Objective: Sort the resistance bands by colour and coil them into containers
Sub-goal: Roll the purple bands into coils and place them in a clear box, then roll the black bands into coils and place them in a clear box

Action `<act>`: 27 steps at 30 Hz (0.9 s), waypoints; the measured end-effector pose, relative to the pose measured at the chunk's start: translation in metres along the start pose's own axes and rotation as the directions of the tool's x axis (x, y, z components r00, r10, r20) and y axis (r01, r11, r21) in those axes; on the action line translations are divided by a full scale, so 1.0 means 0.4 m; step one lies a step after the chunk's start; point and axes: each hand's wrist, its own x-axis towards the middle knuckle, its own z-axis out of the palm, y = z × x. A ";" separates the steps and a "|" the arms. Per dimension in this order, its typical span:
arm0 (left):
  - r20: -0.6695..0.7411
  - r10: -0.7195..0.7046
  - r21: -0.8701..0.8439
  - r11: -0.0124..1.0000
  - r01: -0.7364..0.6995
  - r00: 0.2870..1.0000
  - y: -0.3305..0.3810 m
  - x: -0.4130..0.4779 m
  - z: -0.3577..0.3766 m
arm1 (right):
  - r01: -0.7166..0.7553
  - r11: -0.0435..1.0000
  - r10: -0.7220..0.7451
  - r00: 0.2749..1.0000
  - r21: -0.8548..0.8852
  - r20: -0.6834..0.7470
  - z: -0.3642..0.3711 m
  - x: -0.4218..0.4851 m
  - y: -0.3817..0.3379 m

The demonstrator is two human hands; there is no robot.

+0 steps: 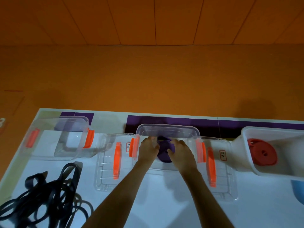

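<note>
A coiled purple band (164,149) lies inside the middle clear container (167,129), which has orange clips. Both my hands are down in that container, one on each side of the coil. My left hand (148,149) holds its left edge and my right hand (180,151) holds its right edge, fingers curled over the coil. A coiled red band (261,153) sits in the white container (246,145) at the right. A tangled heap of black bands (49,199) lies loose on the white table at the front left.
An empty clear container (65,137) with orange clips stands at the back left. Two clear lids with orange handles lie flat, one (113,163) left of the middle container, one (217,168) right of it. A blue object (298,191) shows at the right edge. Orange floor lies beyond the table.
</note>
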 end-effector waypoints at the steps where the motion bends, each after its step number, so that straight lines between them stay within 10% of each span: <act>1: 0.000 0.053 -0.002 0.999 -0.053 0.999 0.002 -0.032 -0.029 | 0.050 0.999 -0.050 0.998 -0.012 -0.027 -0.007 -0.028 -0.013; 8: -0.078 0.330 0.320 0.902 -0.290 0.941 -0.075 -0.309 -0.227 | 0.296 0.945 -0.313 0.943 -0.139 -0.117 -0.006 -0.247 -0.125; 15: -0.040 0.263 0.463 0.859 -0.216 0.964 -0.322 -0.469 -0.323 | 0.388 0.902 -0.403 0.914 -0.189 -0.048 0.137 -0.392 -0.235; 27: 0.015 0.113 0.399 0.910 -0.110 0.993 -0.858 -0.563 -0.508 | 0.222 0.958 -0.178 0.958 -0.183 0.226 0.600 -0.515 -0.477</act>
